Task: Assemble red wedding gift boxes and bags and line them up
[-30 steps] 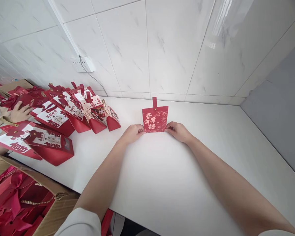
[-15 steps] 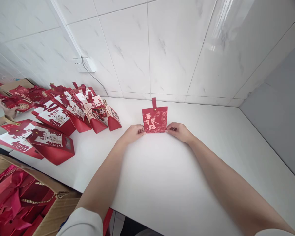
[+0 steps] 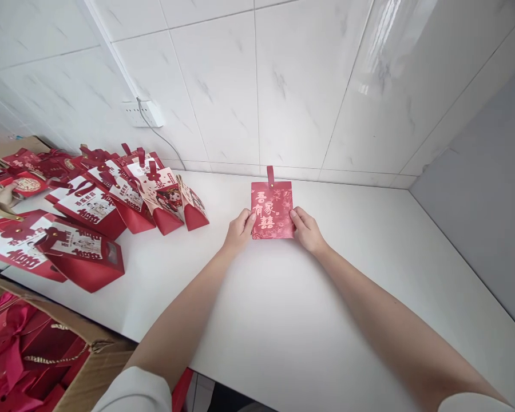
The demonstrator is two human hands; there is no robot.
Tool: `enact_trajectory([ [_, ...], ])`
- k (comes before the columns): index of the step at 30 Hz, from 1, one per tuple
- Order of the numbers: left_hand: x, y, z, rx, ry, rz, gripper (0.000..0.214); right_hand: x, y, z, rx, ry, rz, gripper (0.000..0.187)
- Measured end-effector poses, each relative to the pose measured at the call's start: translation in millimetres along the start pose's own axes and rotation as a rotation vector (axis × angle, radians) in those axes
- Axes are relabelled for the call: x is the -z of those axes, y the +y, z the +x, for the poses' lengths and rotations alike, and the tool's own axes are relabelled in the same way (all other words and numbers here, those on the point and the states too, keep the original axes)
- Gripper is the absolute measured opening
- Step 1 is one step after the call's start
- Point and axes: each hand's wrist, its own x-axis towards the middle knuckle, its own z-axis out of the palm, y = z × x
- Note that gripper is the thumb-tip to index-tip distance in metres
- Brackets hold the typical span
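Observation:
A flat red paper gift bag (image 3: 272, 209) with pale characters and a small tab on top lies near the back of the white table (image 3: 283, 320). My left hand (image 3: 239, 230) grips its left edge with the thumb on the front face. On the other side my right hand (image 3: 306, 230) pinches the right edge the same way. Both hands are closed on the bag, which is lifted slightly toward me.
Several assembled red and white gift boxes (image 3: 111, 197) crowd the table's left side. A cardboard carton (image 3: 86, 372) of red bags sits at lower left. Another person's hand (image 3: 0, 197) works at the far left. A wall socket (image 3: 143, 113) and cable hang on the tiled wall.
Both hands have slid up from the bag's bottom corners to its side edges, and the bag has tilted up to face me more.

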Motion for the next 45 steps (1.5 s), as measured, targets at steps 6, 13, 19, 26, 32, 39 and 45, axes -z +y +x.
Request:
enact_trajectory([
  [6,-16.9,-2,-1,0.165,0.118,-0.155,0.042,-12,-3,3,-0.053,-0.019,0.218,0.046],
  [13,-17.4,-5,0,0.183,0.128,-0.206,0.049,-14,-4,1,-0.048,0.086,0.054,0.048],
  [19,-13.3,-7,3,0.189,0.184,-0.593,0.044,-20,-2,-1,0.029,0.21,0.146,0.037],
  [26,0.1,-7,7,0.179,0.231,-0.17,0.027,-24,1,-2,0.077,0.03,0.201,0.044],
  [32,11.4,-5,4,0.022,0.071,0.358,0.022,-25,-13,-13,0.354,0.084,-0.236,0.033],
  [39,15.6,-4,-2,-0.051,-0.309,0.358,0.036,-21,-5,-11,0.188,0.013,-0.531,0.024],
  [45,10.1,5,-3,-0.233,-0.264,0.638,0.022,-15,-1,-5,0.186,-0.121,-0.723,0.034],
])
